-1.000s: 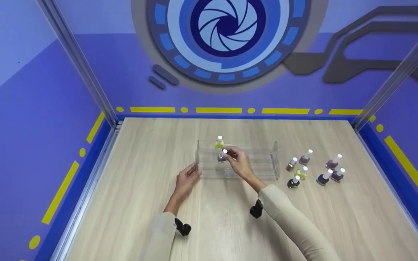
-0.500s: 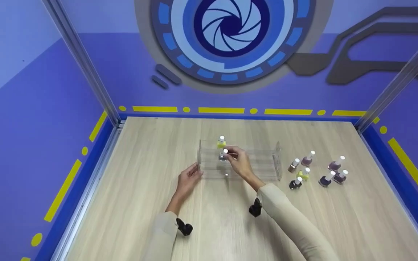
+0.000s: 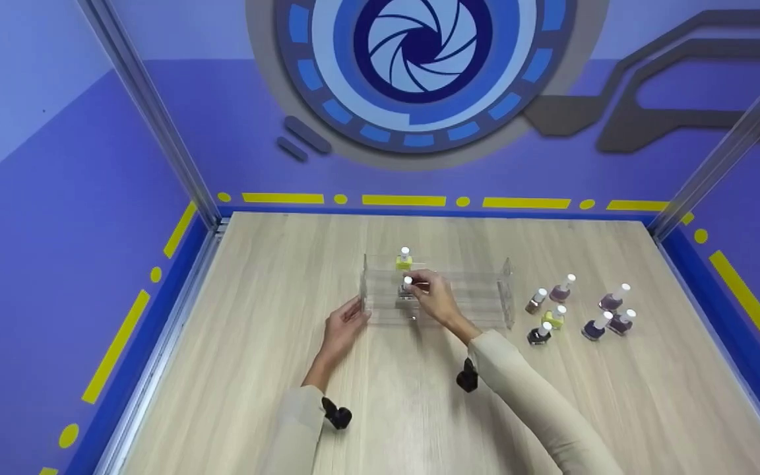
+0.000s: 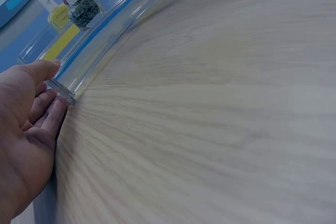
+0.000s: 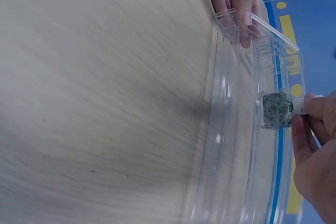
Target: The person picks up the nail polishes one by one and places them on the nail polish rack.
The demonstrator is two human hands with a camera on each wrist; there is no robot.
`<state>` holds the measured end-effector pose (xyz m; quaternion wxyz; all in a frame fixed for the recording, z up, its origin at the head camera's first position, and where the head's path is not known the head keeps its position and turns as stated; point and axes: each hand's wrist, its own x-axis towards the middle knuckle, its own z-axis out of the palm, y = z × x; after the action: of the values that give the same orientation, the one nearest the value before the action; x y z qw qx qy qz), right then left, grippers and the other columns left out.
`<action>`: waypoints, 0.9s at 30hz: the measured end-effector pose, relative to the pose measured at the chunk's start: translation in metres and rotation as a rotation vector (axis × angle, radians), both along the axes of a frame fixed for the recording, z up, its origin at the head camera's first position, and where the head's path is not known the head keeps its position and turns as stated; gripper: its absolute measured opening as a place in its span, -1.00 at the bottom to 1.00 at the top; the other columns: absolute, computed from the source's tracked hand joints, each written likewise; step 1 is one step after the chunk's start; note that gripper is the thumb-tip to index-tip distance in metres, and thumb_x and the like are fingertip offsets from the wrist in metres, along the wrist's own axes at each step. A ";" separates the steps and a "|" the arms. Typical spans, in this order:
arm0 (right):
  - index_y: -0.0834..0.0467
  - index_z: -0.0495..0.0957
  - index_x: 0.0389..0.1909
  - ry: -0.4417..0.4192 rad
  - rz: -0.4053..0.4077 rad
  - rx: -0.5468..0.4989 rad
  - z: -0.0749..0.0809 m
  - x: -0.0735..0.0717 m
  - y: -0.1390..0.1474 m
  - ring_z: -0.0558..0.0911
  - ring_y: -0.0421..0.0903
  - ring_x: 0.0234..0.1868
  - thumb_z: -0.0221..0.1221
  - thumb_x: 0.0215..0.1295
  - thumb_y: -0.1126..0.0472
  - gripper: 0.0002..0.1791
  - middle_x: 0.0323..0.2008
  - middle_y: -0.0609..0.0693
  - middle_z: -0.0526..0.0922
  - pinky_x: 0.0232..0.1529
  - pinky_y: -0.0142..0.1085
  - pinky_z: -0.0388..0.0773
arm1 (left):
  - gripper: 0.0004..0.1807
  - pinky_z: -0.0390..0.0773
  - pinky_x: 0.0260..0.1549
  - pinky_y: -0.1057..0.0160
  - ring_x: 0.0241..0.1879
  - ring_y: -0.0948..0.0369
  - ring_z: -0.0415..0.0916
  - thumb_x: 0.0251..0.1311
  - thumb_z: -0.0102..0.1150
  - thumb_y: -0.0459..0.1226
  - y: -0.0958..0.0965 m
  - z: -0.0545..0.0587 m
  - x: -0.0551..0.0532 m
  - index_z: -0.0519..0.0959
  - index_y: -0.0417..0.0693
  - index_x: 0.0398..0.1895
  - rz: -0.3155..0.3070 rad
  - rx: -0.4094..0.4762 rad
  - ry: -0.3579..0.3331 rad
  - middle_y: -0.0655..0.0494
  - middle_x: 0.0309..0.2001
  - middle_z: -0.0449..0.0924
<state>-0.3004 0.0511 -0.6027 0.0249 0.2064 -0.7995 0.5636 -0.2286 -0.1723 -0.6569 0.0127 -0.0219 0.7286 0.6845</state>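
Note:
A clear tiered acrylic rack point(image 3: 466, 297) stands on the wooden table. My right hand point(image 3: 438, 300) pinches the white cap of a nail polish bottle point(image 5: 276, 109) with dark green flecks. The bottle is upright at the rack's middle tier; whether its base touches the tier I cannot tell. At the rack's left end, my left hand point(image 3: 346, 328) holds the side panel, thumb on one side and fingers on the other, as the left wrist view shows. Behind the flecked bottle, a yellow nail polish bottle point(image 3: 404, 262) stands on the top tier.
Right of the rack stand several nail polish bottles: a brown one point(image 3: 536, 302), a yellow one point(image 3: 553, 318), a black one point(image 3: 539, 335), a mauve one point(image 3: 562, 290) and darker purple ones point(image 3: 596, 328). Blue panelled walls point(image 3: 419, 178) enclose the table's back and sides.
My right hand has lowered the flecked nail polish bottle slightly toward the rack's middle tier. The left hand keeps its hold on the rack's end. The head view has shifted slightly.

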 end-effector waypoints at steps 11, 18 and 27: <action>0.46 0.60 0.04 -0.027 0.023 0.015 0.009 0.001 0.004 0.71 0.26 0.07 0.25 0.31 0.50 -0.71 -0.03 0.34 0.72 0.17 0.03 0.70 | -0.42 0.47 0.42 0.03 0.44 -0.21 0.34 0.46 0.13 -0.34 0.002 0.022 0.012 0.29 -0.42 0.45 -0.009 -0.024 0.007 -0.39 0.43 0.35; 0.48 0.59 0.06 -0.030 0.018 -0.004 0.016 0.003 0.016 0.70 0.29 0.05 0.27 0.33 0.45 -0.68 -0.03 0.36 0.72 0.18 0.09 0.68 | -0.41 0.48 0.42 0.05 0.45 -0.18 0.35 0.46 0.14 -0.32 0.001 0.017 0.011 0.28 -0.36 0.47 -0.001 -0.037 0.001 -0.34 0.45 0.35; 0.47 0.62 0.00 0.011 -0.072 -0.001 0.021 0.002 0.046 0.71 0.31 -0.01 0.25 0.29 0.53 -0.74 -0.08 0.40 0.72 0.11 0.04 0.72 | -0.42 0.48 0.41 0.02 0.45 -0.17 0.36 0.46 0.14 -0.31 0.004 -0.001 0.002 0.31 -0.32 0.47 0.033 -0.041 -0.004 -0.31 0.44 0.37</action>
<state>-0.2982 0.0974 -0.5813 0.0497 0.1805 -0.8059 0.5617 -0.2267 -0.1683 -0.6579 0.0024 -0.0358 0.7419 0.6695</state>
